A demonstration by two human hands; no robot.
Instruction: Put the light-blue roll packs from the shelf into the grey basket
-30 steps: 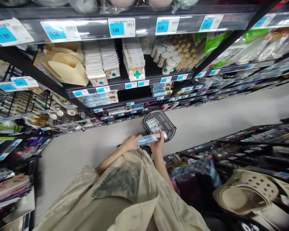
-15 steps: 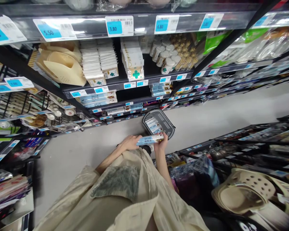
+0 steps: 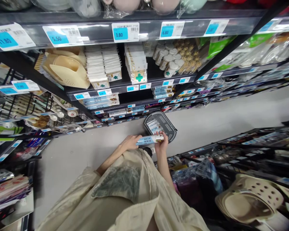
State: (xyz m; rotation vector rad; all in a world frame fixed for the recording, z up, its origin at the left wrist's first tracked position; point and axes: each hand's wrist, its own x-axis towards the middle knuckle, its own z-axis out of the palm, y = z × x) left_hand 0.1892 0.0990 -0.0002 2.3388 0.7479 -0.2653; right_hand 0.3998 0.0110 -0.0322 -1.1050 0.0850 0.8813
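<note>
Between my two hands is a blue and white printed roll-shaped package, held level in front of my body. My left hand is closed on its left end, and my right hand wraps its right end. What exactly the package contains cannot be made out. Just beyond it, a dark grey shopping basket stands on the floor, with several similar blue and white packages inside. More rolls of the same look lie on a low shelf ahead.
Shelving with price tags runs across the front. It carries cream plastic scoops, white packets and small round containers. On the right are more racks and cream clogs-like perforated baskets. Grey floor lies between the racks.
The view has shifted slightly, so the shelves sit a little lower and further right. Both hands keep hold of the package in nearly the same place.
</note>
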